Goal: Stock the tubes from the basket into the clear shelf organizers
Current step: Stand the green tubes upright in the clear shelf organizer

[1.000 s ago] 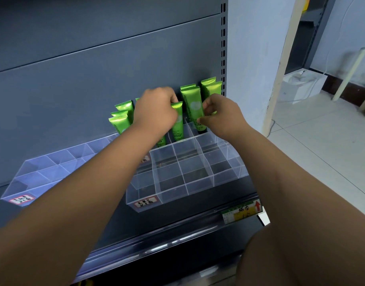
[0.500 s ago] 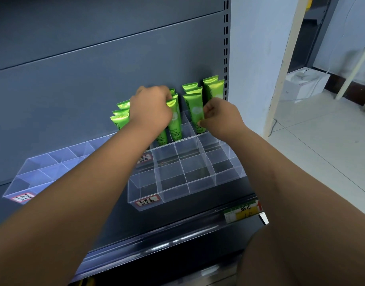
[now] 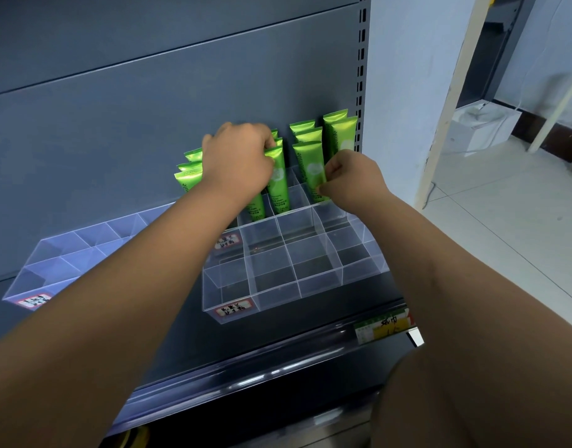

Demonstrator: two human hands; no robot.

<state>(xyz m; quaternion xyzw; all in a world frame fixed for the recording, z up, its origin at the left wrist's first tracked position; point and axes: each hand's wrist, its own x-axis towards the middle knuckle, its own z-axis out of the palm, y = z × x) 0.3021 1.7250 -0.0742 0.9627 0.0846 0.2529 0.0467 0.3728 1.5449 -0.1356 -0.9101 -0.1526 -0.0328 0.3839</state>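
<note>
Stretching both arms toward mid-frame, clamping left grip (image 3: 237, 163) round one green tube (image 3: 278, 185), pinching the neighbour tube (image 3: 312, 166) with right grip (image 3: 351, 181).

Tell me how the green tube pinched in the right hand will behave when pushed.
The green tube is tall and narrow, so it would probably tip without the dividers of the clear organizer. Its glossy skin looks slippery, so the pinch of the right hand may slide. Its flat-crimped top suggests a soft, squeezable body.

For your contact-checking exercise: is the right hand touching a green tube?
Touching. Head view: the right hand pinches the green tube by its side edge.
</note>
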